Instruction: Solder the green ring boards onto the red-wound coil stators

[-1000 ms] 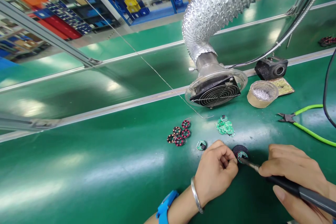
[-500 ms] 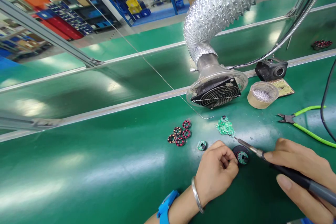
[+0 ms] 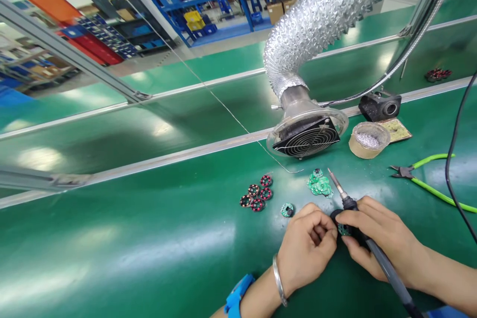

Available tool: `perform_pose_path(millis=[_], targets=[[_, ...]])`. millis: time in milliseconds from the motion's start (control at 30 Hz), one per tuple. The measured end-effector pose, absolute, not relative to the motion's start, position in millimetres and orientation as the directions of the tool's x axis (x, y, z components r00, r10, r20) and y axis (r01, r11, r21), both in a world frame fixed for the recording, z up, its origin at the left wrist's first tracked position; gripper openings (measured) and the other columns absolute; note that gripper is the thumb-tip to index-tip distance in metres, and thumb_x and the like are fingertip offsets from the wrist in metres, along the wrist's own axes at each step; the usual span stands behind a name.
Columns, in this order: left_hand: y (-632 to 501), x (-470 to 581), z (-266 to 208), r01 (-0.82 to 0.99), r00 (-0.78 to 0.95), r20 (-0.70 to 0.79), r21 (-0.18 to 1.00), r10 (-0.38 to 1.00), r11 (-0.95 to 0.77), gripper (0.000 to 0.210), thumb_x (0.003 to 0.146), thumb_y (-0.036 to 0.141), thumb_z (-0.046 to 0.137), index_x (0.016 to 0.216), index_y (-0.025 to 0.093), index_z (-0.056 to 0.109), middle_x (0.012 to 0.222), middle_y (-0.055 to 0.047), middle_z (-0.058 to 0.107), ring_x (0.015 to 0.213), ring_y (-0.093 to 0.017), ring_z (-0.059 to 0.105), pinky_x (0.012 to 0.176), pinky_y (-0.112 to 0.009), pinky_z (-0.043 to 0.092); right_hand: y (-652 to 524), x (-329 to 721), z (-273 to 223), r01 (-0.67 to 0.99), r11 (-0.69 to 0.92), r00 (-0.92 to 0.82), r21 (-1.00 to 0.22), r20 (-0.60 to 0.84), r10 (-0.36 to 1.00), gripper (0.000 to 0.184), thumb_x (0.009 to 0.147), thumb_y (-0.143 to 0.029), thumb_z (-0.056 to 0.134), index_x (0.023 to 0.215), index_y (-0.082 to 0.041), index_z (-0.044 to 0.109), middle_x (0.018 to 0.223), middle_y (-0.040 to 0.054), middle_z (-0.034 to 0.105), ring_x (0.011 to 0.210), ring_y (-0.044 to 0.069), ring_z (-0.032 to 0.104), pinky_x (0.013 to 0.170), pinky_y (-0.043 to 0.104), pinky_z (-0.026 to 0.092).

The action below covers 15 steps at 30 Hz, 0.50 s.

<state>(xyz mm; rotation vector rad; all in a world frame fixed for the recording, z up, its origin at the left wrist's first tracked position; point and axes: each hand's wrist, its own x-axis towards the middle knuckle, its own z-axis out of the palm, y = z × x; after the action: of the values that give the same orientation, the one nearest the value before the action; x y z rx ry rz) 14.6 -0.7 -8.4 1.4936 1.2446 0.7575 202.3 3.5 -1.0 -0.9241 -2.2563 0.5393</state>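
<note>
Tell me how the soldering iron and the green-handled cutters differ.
The soldering iron is gripped in the right hand; the green-handled cutters lie on the green work surface, untouched.
The soldering iron is one straight rod with a dark handle; the cutters have two handles, spread apart.
The soldering iron narrows to a point; the cutters end in short jaws.
Both have metal working ends.

Partly see round board point(image 3: 343, 230) behind right hand point(image 3: 389, 243); cannot follow soldering iron point(image 3: 385, 264) (rear end) past bottom edge.
</note>
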Motion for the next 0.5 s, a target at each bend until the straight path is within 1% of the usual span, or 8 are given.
perform_pose_path(millis=[33,133,167,233,300,333,400,500], targets=[[-0.9,14.1,-9.0,0.314,0.272,-0.109,0.949,0.956,0.019,0.006,0.075,0.013,0.057,0.077,0.014,0.063,0.08,-0.002,0.055,0.052,-0.006,0.047,0.046,-0.017,0.039,3.7,203.7,-0.5,0.46,0.663,-0.544,-0.591,0.402,0.736,0.034,0.083,-0.004,0.049,0.114,-0.018,0.051,0.085,0.0046,0.055,0.074,0.018,0.044,0.064,0.031,0.042],[-0.8,14.9,-11.2,0.308,0.284,-0.028,0.949,0.958,-0.063,0.016,0.076,0.015,0.064,0.092,0.016,0.068,0.087,-0.004,0.062,0.054,-0.007,0.051,0.048,-0.018,0.042,4.0,209.6,1.6,0.433,0.617,-0.512,-0.658,0.384,0.768,0.039,0.08,-0.003,0.051,0.117,-0.019,0.049,0.091,0.0039,0.058,0.075,0.017,0.046,0.064,0.03,0.041],[-0.7,16.0,-11.9,0.311,0.289,0.003,0.945,0.957,-0.097,0.016,0.077,0.016,0.065,0.091,0.017,0.07,0.086,-0.004,0.064,0.057,-0.008,0.053,0.051,-0.019,0.043,4.1,211.3,1.9,0.426,0.601,-0.503,-0.677,0.375,0.779,0.04,0.08,-0.003,0.051,0.116,-0.019,0.049,0.092,0.0036,0.058,0.076,0.017,0.047,0.065,0.03,0.042],[-0.3,19.1,-13.0,0.319,0.283,0.054,0.936,0.958,-0.147,0.01,0.078,0.015,0.066,0.084,0.017,0.073,0.081,-0.004,0.067,0.062,-0.011,0.056,0.056,-0.02,0.045,4.2,213.5,1.2,0.414,0.586,-0.498,-0.696,0.366,0.786,0.038,0.081,-0.002,0.051,0.116,-0.019,0.049,0.091,0.0027,0.059,0.076,0.016,0.047,0.067,0.029,0.042],[0.4,22.3,-13.2,0.33,0.256,0.063,0.932,0.965,-0.148,0.008,0.077,0.013,0.066,0.077,0.017,0.073,0.076,-0.003,0.067,0.063,-0.011,0.057,0.058,-0.021,0.045,4.4,213.6,-0.9,0.401,0.599,-0.501,-0.693,0.381,0.777,0.036,0.083,-0.003,0.051,0.115,-0.019,0.049,0.091,0.0025,0.06,0.076,0.016,0.048,0.068,0.029,0.042],[0.9,23.3,-13.1,0.334,0.243,0.045,0.934,0.969,-0.127,0.009,0.076,0.012,0.066,0.073,0.017,0.073,0.075,-0.003,0.066,0.062,-0.011,0.056,0.057,-0.02,0.045,4.5,213.1,-2.2,0.396,0.606,-0.5,-0.69,0.392,0.772,0.035,0.085,-0.003,0.051,0.116,-0.019,0.049,0.092,0.0024,0.06,0.076,0.016,0.048,0.068,0.029,0.042],[2.4,23.5,-12.7,0.324,0.227,-0.038,0.945,0.973,-0.038,0.008,0.073,0.01,0.067,0.072,0.016,0.072,0.075,-0.002,0.065,0.058,-0.009,0.054,0.054,-0.019,0.043,4.7,211.5,-4.6,0.392,0.61,-0.499,-0.689,0.398,0.77,0.034,0.086,-0.004,0.052,0.117,-0.019,0.05,0.094,0.0025,0.061,0.077,0.015,0.049,0.069,0.029,0.043],[3.8,19.2,-13.6,0.253,0.247,-0.226,0.954,0.942,0.162,0.012,0.071,0.012,0.069,0.082,0.016,0.07,0.071,0.0,0.064,0.052,-0.007,0.051,0.049,-0.018,0.041,4.6,209.0,-7.3,0.393,0.611,-0.507,-0.688,0.392,0.768,0.036,0.086,-0.003,0.053,0.118,-0.019,0.05,0.095,0.0025,0.062,0.077,0.015,0.049,0.068,0.028,0.043]])
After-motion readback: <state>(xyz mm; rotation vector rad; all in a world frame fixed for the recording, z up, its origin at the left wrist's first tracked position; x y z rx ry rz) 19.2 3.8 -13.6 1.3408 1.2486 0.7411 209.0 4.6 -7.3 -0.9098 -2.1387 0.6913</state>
